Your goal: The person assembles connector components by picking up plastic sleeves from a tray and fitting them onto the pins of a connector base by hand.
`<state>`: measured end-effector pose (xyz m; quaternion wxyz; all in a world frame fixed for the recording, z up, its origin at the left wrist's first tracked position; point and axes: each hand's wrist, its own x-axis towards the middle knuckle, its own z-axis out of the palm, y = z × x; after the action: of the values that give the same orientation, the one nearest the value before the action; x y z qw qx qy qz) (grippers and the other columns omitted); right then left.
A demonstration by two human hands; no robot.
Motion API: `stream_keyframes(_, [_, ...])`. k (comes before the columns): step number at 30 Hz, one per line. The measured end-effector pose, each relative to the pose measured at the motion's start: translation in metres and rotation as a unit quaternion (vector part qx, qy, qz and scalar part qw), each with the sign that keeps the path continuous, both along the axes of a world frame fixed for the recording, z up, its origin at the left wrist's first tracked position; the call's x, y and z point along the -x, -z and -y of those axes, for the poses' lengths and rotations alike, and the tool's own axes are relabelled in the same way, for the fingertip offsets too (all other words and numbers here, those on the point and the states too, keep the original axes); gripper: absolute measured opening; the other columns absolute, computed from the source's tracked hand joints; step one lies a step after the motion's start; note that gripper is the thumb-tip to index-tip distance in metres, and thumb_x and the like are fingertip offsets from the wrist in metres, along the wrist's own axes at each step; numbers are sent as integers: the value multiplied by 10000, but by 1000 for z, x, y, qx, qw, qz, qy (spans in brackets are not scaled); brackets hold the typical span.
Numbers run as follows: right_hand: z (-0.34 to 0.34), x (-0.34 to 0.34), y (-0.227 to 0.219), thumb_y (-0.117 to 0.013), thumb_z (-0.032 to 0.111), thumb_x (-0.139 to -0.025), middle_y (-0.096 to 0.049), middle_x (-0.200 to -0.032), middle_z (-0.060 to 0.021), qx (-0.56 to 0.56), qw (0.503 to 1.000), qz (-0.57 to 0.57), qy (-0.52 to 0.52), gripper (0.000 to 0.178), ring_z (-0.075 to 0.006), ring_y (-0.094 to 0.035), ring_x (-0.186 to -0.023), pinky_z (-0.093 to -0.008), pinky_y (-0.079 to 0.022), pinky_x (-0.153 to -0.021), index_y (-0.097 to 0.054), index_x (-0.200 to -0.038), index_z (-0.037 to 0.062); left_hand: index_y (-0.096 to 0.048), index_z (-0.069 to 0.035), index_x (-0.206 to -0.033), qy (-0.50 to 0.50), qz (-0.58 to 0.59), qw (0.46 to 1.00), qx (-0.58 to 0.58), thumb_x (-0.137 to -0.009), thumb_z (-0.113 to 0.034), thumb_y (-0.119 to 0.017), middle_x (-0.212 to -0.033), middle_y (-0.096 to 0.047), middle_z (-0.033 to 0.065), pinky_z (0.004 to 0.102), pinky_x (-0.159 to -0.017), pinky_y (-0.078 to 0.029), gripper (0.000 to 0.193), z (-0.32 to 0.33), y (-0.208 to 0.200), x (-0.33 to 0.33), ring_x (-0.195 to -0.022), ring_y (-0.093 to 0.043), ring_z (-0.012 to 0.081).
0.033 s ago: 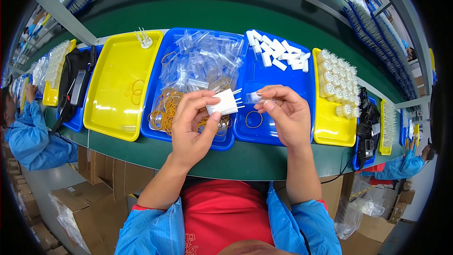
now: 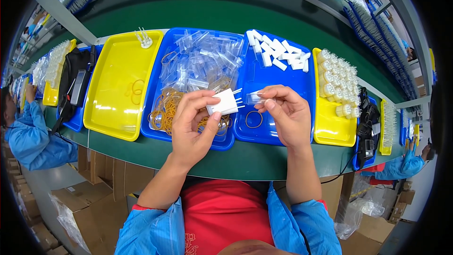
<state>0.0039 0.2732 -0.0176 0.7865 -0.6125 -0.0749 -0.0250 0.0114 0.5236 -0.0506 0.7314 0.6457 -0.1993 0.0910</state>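
White block (image 2: 221, 102) and clear plastic piece (image 2: 255, 97) held apart over blue trays (image 2: 262, 134).
The left hand (image 2: 193, 122) pinches the block, pins (image 2: 238, 99) pointing right; the right hand (image 2: 289, 114) grips the clear piece, perhaps a sleeve, its edges hard to judge. Neither has visibly moved since the last instant, so the gap remains. White tubes (image 2: 266, 59) lie beyond, at right.

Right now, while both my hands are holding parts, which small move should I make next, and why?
Perhaps ease the clear plastic piece slightly left, toward the thin white prongs: your left hand grips the white block with them pointing right, and your right hand pinches the clear piece just beyond their tips, apparently not touching.
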Motion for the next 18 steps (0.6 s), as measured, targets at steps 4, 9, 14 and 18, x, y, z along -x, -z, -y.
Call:
stream_keyframes(4, [-1,0,3,-759,-32,-1044,-764,-1258,-147,10,1000,18,1,234,-191,-762,-1129,-315,-624,-988,-716,-1273,-50,-691,43,-1338,-5,12,1000,-21,-1035,80,-709,-1434,-579,179,357,-1042,-643,305,-1,0,0,-1293,-684,256])
stream_keyframes(9, [-3,0,3,-763,-26,-1046,-762,-1257,-129,-2,1000,4,13,222,-181,-754,-1136,-307,-615,-997,-729,-1265,-29,-698,42,-1330,-10,32,999,-29,-1034,77,-713,-1430,-580,184,358,-1030,-649,298,0,-1,1,-1271,-696,253])
stream_keyframes(14, [-4,1,4,-760,-33,-1046,-762,-1248,-121,-7,1000,-6,14,223,-174,-754,-1132,-304,-615,-1004,-728,-1266,-30,-702,41,-1324,-9,37,999,-38,-1036,73,-714,-1431,-580,183,357,-1016,-656,290,-1,-2,1,-1268,-698,253])
stream_keyframes(18, [-8,2,6,-757,-30,-1050,-764,-1220,-112,1,1000,-15,14,223,-167,-756,-1123,-296,-615,-986,-728,-1271,-33,-702,45,-1323,2,29,999,-33,-1042,66,-711,-1434,-579,184,362,-1015,-660,283,0,-1,1,-1275,-699,263])
